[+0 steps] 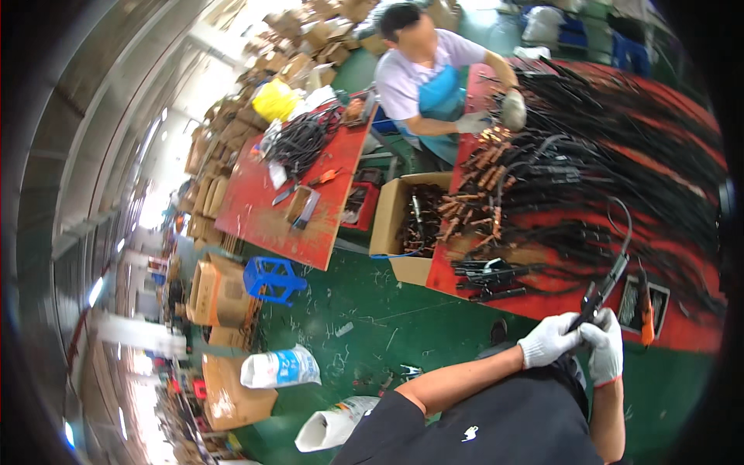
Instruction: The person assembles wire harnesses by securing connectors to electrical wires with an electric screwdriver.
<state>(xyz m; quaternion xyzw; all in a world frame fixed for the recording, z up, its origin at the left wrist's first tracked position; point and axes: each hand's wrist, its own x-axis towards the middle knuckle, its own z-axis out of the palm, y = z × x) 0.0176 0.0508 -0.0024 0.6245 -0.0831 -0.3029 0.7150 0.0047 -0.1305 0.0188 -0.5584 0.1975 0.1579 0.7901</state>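
Observation:
Both of my hands wear white work gloves and meet near the front edge of the red table. My left hand (549,341) is closed around the lower end of a black cable piece (593,304). Close beside it, my right hand (606,346) pinches the same piece. Its grey cylindrical section points up and away over the table, and a thin cable loops from its far end. A grey open box (660,308) lies just right of it, with an orange-handled tool (647,327) across its side.
Black cables with copper ends (488,167) cover the red table (453,285). A gloved co-worker (434,85) stands at its far left, near sparks. A cardboard box (387,225) adjoins the table. Another red table (256,205), a blue stool (273,279) and white sacks (283,366) are leftward.

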